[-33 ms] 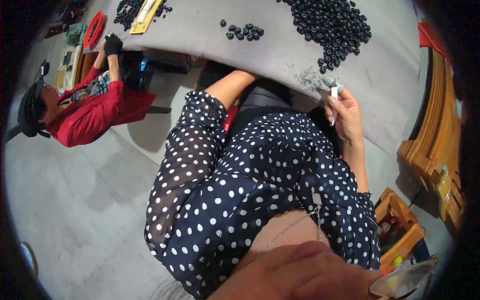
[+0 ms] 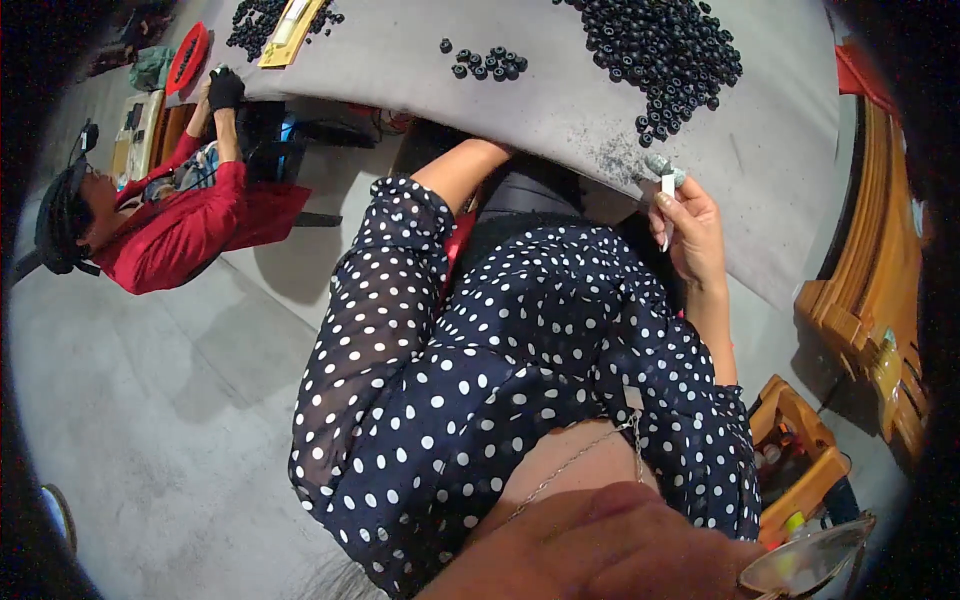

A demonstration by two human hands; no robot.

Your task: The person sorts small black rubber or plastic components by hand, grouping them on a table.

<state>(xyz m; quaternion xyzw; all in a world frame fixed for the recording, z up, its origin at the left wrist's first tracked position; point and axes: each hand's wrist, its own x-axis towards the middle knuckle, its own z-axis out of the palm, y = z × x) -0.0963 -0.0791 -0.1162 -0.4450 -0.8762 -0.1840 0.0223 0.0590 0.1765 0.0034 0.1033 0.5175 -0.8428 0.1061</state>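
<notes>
I can't see the left hand, hidden past the edge of the surface (image 2: 400, 70) at upper centre. Right of centre, the right hand (image 2: 692, 235) partly covers the white tool (image 2: 668, 185); the top edge crops the heap of black pieces (image 2: 660, 50).

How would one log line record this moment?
left hand: out of sight; right hand: holds slim white tool; tabletop: black ring-shaped parts, dark specks

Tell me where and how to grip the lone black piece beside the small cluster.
Pinch the lone piece by its rounded sides, probably coming from the left: it looks small and squat, and the cluster sits to its right and nearer.
</notes>
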